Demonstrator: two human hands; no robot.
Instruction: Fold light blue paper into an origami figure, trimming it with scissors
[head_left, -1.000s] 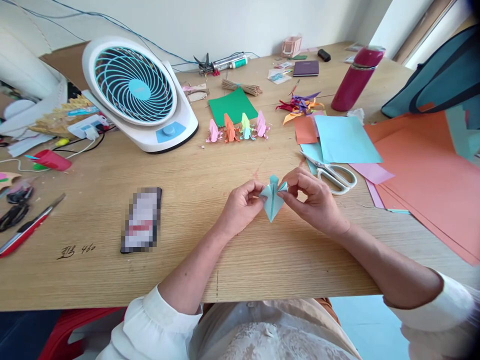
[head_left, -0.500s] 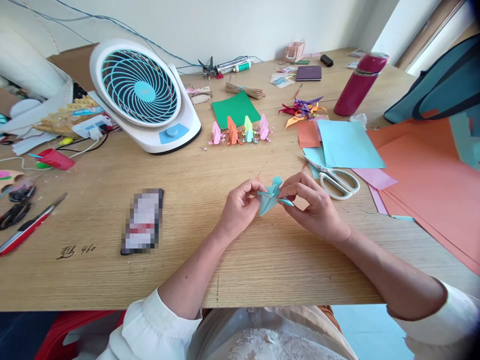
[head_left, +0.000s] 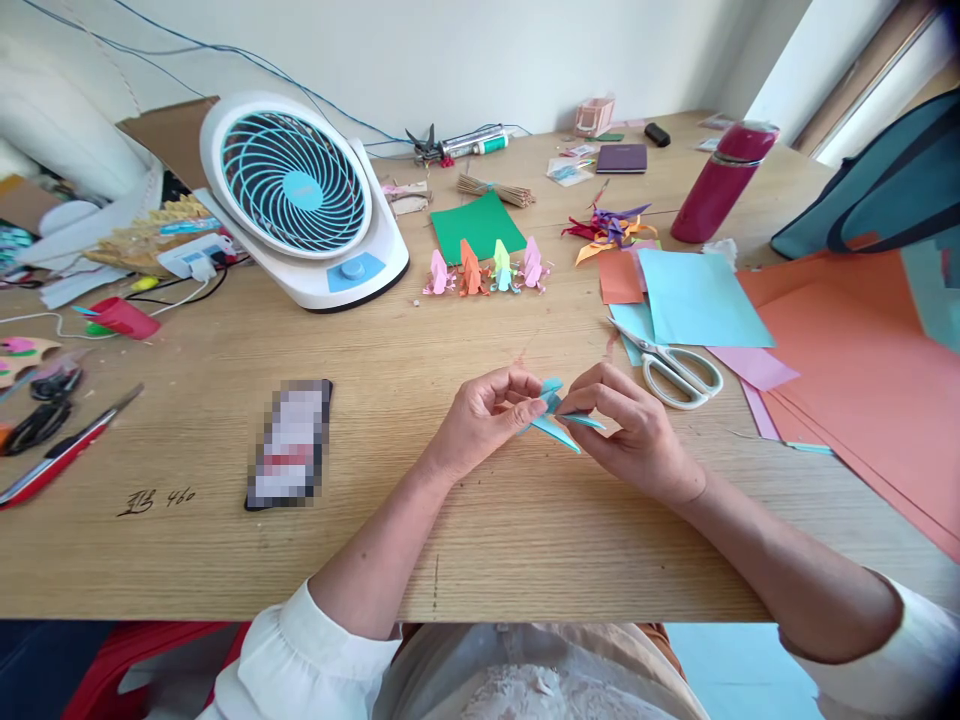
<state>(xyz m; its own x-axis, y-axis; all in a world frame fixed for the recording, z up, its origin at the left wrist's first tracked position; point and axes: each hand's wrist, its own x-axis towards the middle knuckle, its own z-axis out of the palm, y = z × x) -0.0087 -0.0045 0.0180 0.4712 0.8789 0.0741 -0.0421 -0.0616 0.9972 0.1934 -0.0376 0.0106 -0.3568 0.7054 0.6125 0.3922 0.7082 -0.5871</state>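
Between my two hands, just above the wooden table, is a folded light-blue origami paper with narrow pointed flaps. My left hand pinches its left side between thumb and fingers. From the other side, my right hand pinches a flap that sticks out beneath its fingers. Part of the paper is hidden behind the fingertips. White-handled scissors lie to the right of my right hand. Beyond my hands stand several small origami figures in pink, orange and yellow-green, in a row.
A white fan stands at the back left, with a blurred-out phone nearer me. Light-blue sheets and large orange sheets lie on the right. A red bottle and a green sheet are farther back.
The blue paper has turned in my hands, so a long flap now points toward the lower right. My left thumb has moved over the paper. The view has shifted slightly.
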